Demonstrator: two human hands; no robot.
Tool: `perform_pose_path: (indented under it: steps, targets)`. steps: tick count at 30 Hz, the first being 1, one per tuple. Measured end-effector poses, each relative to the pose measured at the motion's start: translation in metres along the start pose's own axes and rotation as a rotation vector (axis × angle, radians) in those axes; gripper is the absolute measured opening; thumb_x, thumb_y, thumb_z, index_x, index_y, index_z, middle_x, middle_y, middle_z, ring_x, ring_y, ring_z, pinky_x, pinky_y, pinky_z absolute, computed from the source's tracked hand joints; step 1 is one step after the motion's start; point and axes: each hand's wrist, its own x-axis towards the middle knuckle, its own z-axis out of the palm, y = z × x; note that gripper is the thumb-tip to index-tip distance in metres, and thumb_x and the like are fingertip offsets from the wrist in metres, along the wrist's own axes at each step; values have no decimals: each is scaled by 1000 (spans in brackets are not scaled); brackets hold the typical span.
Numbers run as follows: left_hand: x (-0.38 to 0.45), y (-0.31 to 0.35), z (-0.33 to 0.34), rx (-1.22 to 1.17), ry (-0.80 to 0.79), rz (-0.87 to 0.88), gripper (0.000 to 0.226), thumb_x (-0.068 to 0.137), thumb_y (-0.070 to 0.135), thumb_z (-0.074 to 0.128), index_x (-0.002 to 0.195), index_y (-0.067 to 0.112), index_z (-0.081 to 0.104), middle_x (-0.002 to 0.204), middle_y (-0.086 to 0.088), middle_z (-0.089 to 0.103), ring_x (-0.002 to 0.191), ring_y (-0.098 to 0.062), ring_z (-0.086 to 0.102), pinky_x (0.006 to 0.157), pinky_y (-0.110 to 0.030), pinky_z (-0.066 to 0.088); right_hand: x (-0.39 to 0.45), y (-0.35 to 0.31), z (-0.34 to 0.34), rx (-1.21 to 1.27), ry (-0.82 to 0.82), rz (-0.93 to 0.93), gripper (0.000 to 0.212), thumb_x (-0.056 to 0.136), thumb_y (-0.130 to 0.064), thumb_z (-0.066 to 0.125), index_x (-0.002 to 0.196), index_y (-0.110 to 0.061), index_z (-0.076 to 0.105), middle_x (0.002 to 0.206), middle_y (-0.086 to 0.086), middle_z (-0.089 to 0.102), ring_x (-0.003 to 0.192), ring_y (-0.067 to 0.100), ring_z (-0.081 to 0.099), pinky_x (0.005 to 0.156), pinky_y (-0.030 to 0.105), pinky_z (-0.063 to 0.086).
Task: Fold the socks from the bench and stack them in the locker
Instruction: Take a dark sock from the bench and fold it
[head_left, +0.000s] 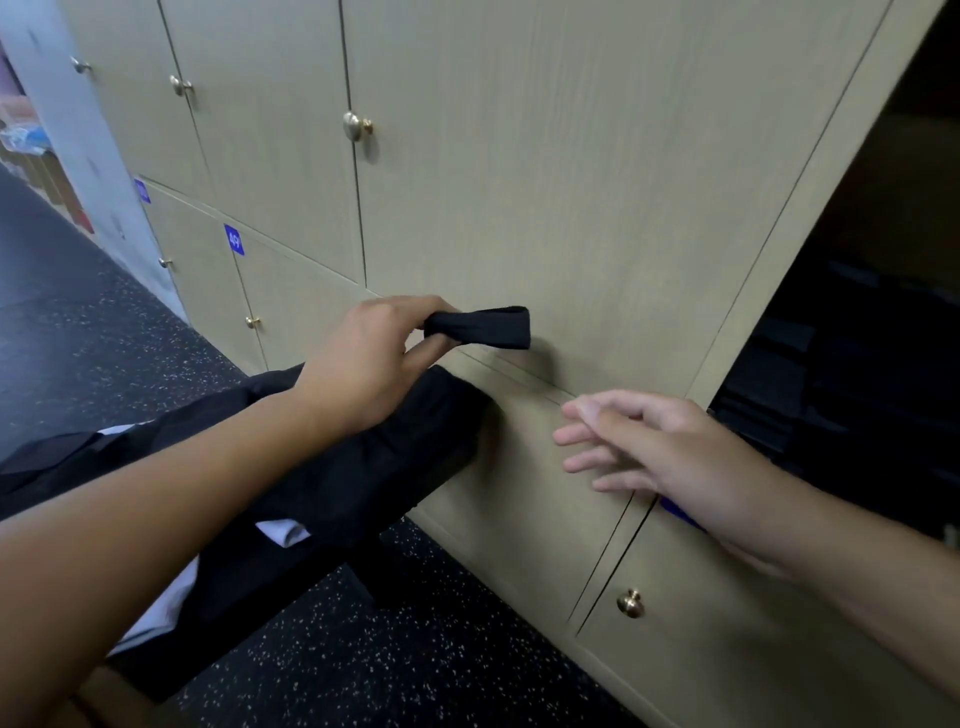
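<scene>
— Sock first: what do we see of it?

— We see a folded black sock held in the air in front of the beige locker doors, at the seam between an upper and a lower door. Our left hand pinches one end of it between thumb and curled fingers; the other end sticks out to the right, free.

— And our right hand?

— Our right hand hovers lower and to the right, fingers spread and relaxed, grasping nothing. It is a little blurred, and we cannot tell whether it touches the door behind it.

— Where is the open locker?

— At the right edge we see a dark open locker; dark shapes lie inside, too dim for us to tell what they are.

— What lies under our left arm?

— Black fabric is heaped on the table, with white cloth showing beneath it. Below is a dark speckled floor. We also see brass knobs on the doors and a blue number tag at the left.
</scene>
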Motion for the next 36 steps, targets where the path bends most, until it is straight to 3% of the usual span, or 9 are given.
perform_pose_path:
  steps: [3,6,10,15,18,21,27,33,36]
  targets:
    - [-8,24,-3,4,-15,120,25,97,36,51,112,29,70,94,12,67,82,-7,55,74,-36,50,-1,-10,0,156,55,57,40,99,-48,50,119,-17,66,104,-3,78,95,14,75,94,43,59]
    - [-13,44,-2,35,-67,236,41,95,48,40,119,30,67,107,12,71,96,-18,63,78,-43,53,-5,-17,-6,359,84,90,52,101,-52,43,124,-11,65,108,6,77,98,22,75,94,45,58]
    - [-17,66,3,57,-27,386,40,99,46,42,123,26,68,114,13,71,99,-18,65,77,-39,54,-15,-22,-18,447,125,49,35,103,-40,51,114,-16,73,108,4,78,103,21,74,95,45,56]
    - [-17,81,11,-1,-72,497,57,104,54,33,130,17,68,127,6,68,108,-16,64,90,-27,47,-27,-20,-30,498,225,60,21,101,-18,58,107,-5,73,101,12,78,96,25,75,76,35,60]
    - [-14,84,14,18,-128,535,53,96,50,48,138,21,62,141,10,59,120,-13,59,101,-21,42,-35,-17,-37,445,280,59,19,100,-13,58,109,-5,72,102,14,78,100,29,74,89,41,61]
    - [-11,89,18,38,-144,539,61,91,59,51,142,27,57,148,16,51,125,-11,55,102,-24,43,-46,-20,-47,404,344,34,15,100,-11,57,106,-12,71,98,6,79,95,20,75,89,35,60]
    - [-5,115,27,-44,-116,532,56,92,63,49,140,34,56,139,25,53,123,0,53,101,-16,40,-67,-20,-70,235,553,-117,14,98,-13,60,99,-21,71,92,1,78,91,10,72,75,17,52]
    - [-1,145,35,-97,-79,497,46,96,55,48,133,32,61,128,26,58,117,4,55,93,-13,41,-83,-17,-94,317,722,-207,18,98,-7,58,95,-16,73,86,8,77,79,10,66,69,17,49]
    - [2,155,40,-125,-73,509,40,96,51,49,128,31,64,122,25,60,112,4,57,89,-12,42,-87,-17,-110,354,796,-254,24,98,-4,56,90,-17,74,89,17,75,82,16,66,75,29,51]
